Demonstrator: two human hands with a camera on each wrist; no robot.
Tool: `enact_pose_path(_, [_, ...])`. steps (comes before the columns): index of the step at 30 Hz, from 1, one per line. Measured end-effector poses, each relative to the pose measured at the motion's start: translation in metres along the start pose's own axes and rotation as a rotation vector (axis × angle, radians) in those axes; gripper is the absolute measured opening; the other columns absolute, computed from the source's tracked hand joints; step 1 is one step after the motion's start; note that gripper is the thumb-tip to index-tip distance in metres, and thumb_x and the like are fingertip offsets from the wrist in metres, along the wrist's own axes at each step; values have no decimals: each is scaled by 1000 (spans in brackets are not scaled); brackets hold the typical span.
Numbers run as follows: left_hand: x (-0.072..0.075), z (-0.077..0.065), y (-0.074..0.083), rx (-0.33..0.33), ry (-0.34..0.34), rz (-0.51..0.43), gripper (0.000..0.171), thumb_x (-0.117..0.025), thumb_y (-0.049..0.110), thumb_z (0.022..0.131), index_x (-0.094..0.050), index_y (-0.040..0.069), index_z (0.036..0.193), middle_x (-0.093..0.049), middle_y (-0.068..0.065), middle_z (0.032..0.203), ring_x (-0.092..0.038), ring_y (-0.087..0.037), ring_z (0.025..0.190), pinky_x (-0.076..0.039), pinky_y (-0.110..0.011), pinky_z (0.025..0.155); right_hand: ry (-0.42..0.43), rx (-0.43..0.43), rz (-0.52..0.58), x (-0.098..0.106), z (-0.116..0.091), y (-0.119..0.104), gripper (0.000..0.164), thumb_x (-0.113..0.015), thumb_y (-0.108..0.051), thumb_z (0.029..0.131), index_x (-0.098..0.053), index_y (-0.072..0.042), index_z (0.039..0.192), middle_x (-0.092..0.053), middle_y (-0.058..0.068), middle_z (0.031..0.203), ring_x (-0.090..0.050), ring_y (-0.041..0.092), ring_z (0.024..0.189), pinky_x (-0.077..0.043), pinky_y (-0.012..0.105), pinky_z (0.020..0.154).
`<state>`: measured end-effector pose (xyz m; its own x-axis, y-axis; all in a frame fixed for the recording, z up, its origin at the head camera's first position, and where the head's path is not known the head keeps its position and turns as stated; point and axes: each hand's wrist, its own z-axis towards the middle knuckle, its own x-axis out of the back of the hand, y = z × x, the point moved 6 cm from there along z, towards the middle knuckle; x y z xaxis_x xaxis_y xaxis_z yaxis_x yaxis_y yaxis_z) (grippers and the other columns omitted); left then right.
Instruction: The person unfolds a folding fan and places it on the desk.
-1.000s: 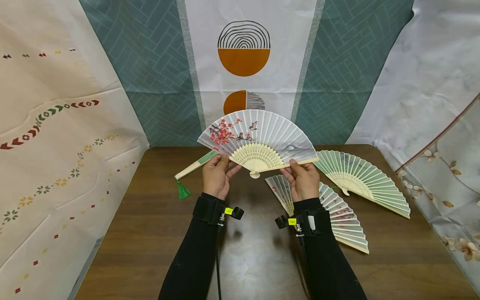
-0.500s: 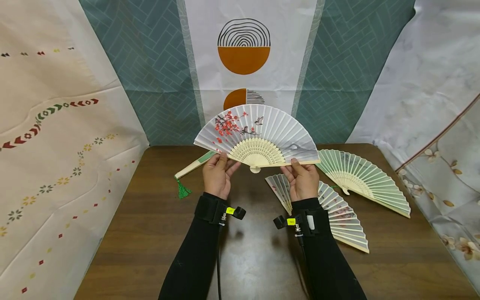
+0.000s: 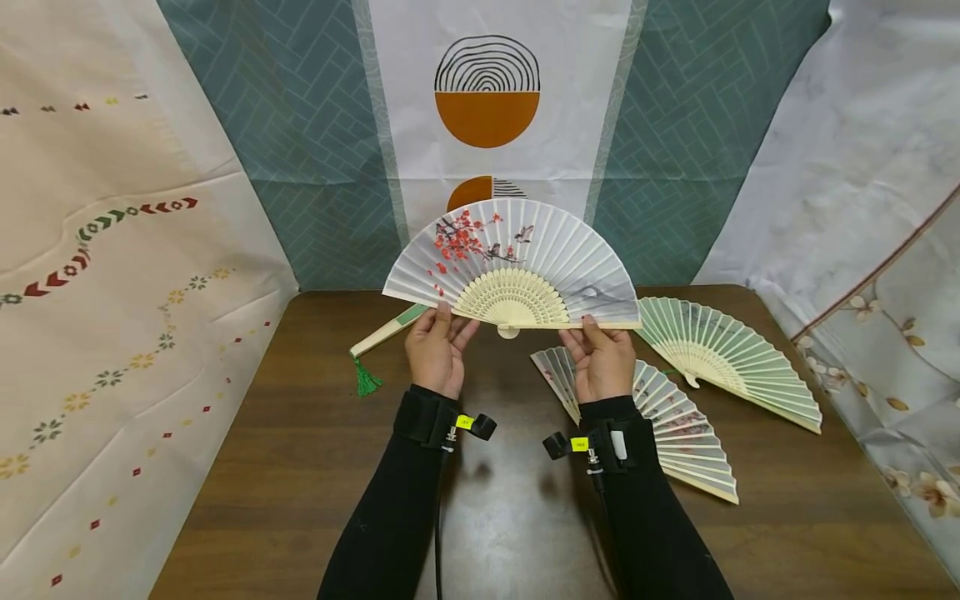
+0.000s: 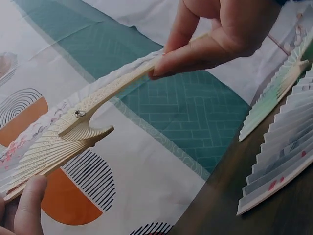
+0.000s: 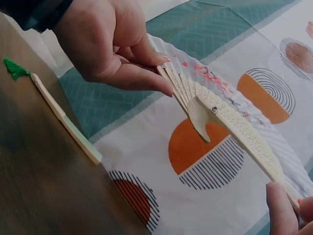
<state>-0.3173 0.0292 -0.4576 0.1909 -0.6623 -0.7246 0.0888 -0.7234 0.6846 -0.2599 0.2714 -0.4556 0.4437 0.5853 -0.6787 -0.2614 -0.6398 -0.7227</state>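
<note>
A white folding fan (image 3: 555,242), printed with red blossoms and small birds, is spread wide above the table. My left hand (image 3: 437,354) pinches its left end stick between thumb and fingers. At the other end, my right hand (image 3: 603,362) pinches the right end stick the same way. The pale ribs (image 4: 46,152) fan out from a pivot at the bottom middle. From the right wrist view, the left hand (image 5: 115,46) grips one end of the fan (image 5: 234,107), and the right thumb (image 5: 281,208) presses the opposite stick.
A folded green fan (image 3: 386,332) with a green tassel (image 3: 367,382) lies at the back left of the wooden table (image 3: 300,500). On the right lie an open green fan (image 3: 727,358) and an open grey-white fan (image 3: 686,429), partly hidden by my right arm. Patterned cloths hang around.
The held fan has risen slightly and opened a little wider, its lower edge now nearly straight. Both hands keep their pinch. The fans on the table have not moved.
</note>
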Motion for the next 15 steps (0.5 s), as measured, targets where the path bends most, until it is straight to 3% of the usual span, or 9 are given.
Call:
enact_pose_path(4, [18, -8, 1, 25, 4, 60, 26, -63, 8, 117, -76, 9, 95, -65, -4, 96, -66, -17, 90, -75, -36, 80, -6, -50, -56, 16, -17, 9, 5, -59, -1, 116, -59, -4, 120, -72, 4, 100, -84, 13, 84, -72, 28, 85])
enact_pose_path(7, [37, -11, 5, 63, -6, 139, 18, -63, 9, 117, -77, 6, 106, -65, -3, 99, -64, -16, 91, -75, -35, 81, -35, -122, -126, 31, -37, 19, 3, -58, -6, 118, -59, -6, 122, -73, 3, 101, -85, 13, 87, -72, 28, 89])
enact_pose_path(11, [61, -14, 12, 157, -43, 272, 11, -66, 10, 116, -74, 4, 121, -71, -2, 107, -71, -16, 94, -74, -33, 81, -87, -234, -198, 51, -70, 29, 13, -57, -13, 120, -67, -8, 114, -81, 1, 98, -87, 14, 93, -73, 30, 90])
enact_pose_path(15, [84, -20, 16, 273, -82, 389, 10, -68, 10, 116, -69, 4, 124, -72, -1, 110, -72, -15, 93, -74, -34, 83, -143, -320, -286, 68, -105, 29, 21, -55, -17, 122, -73, -10, 113, -86, 1, 102, -87, 13, 97, -73, 31, 91])
